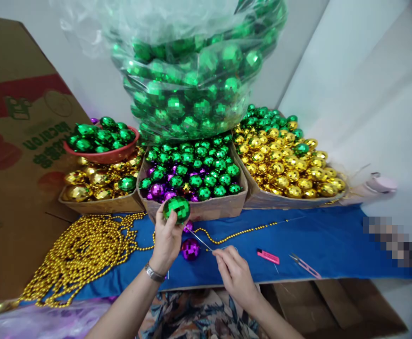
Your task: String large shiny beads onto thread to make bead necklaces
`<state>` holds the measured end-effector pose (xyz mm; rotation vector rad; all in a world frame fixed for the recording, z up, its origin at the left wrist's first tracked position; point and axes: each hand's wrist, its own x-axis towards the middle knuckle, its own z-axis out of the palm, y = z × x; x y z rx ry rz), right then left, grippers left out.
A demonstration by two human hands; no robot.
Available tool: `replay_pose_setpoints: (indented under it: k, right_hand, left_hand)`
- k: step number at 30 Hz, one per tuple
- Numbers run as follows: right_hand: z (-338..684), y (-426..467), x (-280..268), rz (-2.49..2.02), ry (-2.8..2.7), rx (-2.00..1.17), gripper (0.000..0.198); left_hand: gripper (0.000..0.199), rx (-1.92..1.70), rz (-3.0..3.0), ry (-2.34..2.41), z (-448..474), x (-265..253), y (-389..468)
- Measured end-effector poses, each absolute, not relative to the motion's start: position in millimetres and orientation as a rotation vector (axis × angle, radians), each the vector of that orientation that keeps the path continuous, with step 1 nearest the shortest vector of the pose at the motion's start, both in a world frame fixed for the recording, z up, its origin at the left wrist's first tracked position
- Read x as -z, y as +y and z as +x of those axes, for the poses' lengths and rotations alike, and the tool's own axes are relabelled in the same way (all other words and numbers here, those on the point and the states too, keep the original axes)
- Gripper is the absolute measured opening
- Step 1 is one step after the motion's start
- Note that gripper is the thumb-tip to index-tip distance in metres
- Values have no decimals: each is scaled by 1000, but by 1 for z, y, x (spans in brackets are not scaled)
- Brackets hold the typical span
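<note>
A shiny green faceted ball [177, 209] is gripped between the thumb and fingers of my left hand [166, 235], just in front of the middle box. My right hand [234, 270] pinches a long thin needle [199, 238] that slants up to the lower side of that ball. Whether its tip is inside the ball, I cannot tell. Between the hands, a purple faceted ball [190, 249] rests on the blue cloth [333, 240], with a second purple ball [187, 227] partly hidden behind the left hand. A gold bead string [237, 239] runs behind them.
Right of my hands lie a pink lighter [268, 256] and pink-handled thread snips [305, 266]. Gold bead strands [89, 254] are heaped at left. Behind stand a cardboard box [206, 209] of balls, a red bowl [119, 154], and a big plastic bag [192, 89] of green balls.
</note>
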<state>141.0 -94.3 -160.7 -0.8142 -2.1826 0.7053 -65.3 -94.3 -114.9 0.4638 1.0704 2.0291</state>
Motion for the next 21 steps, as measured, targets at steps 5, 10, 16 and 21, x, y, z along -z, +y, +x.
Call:
replay_pose_setpoints:
  k: [5,10,16,21]
  right_hand:
    - [135,-95,163,-841,-2163,-725,27]
    - [126,-93,173,-899,-2038,-805,24]
    - [128,-89,182,-892,-1984,-915,22]
    - [128,-92,182,-886,-1958,-942,22]
  left_hand:
    - [41,-1985,529,1117,-58,119,-99]
    - [62,-1832,613,1088,-39,126,-112]
    - [65,-1807,620,1015,-34,133,-122]
    - [69,-1827,662,986,-35,133,-123]
